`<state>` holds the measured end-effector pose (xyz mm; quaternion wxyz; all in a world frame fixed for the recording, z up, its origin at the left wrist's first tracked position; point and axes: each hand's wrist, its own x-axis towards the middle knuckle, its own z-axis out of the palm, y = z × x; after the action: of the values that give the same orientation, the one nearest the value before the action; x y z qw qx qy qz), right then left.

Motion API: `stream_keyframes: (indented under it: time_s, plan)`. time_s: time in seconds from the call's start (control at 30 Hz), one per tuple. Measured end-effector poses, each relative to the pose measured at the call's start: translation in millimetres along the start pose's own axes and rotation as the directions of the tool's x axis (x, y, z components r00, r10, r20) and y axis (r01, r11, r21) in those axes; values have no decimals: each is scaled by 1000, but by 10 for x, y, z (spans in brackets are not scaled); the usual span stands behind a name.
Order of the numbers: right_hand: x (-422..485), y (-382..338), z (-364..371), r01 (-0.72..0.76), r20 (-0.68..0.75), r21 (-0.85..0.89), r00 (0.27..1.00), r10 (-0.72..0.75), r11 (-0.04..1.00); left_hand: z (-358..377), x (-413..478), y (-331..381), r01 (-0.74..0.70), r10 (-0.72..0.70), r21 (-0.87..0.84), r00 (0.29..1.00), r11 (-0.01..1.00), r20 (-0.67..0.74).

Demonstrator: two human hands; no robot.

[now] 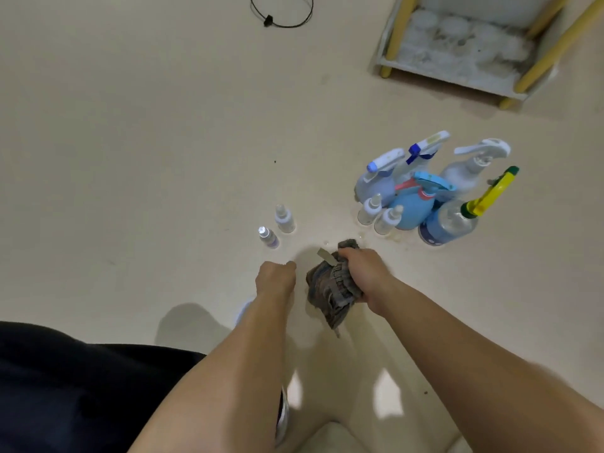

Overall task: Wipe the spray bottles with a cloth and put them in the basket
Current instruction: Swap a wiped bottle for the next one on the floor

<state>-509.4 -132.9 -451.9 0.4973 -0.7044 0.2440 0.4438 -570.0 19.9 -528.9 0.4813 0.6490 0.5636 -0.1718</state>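
Dark clothing fills the near left corner, and both bare forearms reach out over the beige floor. The right hand grips a bunched brown-grey cloth, which hangs down from its fist. The left hand is just left of the cloth with its fingers curled under; whether it holds anything cannot be told.

Two small clear spray bottles stand upright just beyond the left hand. Farther right, a tight cluster of trigger spray bottles stands on the floor, with a yellow-and-green-triggered bottle at its right edge.

A white rack with yellow legs sits far right. A black cable loops at the far edge.
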Motion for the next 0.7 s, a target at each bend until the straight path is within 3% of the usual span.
stream_keyframes:
  time_s: [0.07,0.13,0.37,0.7]
  plan:
    - [-126,30,-228,-2,-22,35,1000,2,999,145,-185,78,-60,56,47,996,997,75]
    - [-216,79,-486,-5,-53,84,999,10,996,322,-365,222,-226,216,110,972,968,96]
    - [-228,356,-1230,-4,-197,229,979,50,973,1026,-798,814,-626,597,233,780,744,188]
    - [40,572,-1593,-27,-175,359,980,96,933,1596,-632,1056,-590,574,391,800,706,171]
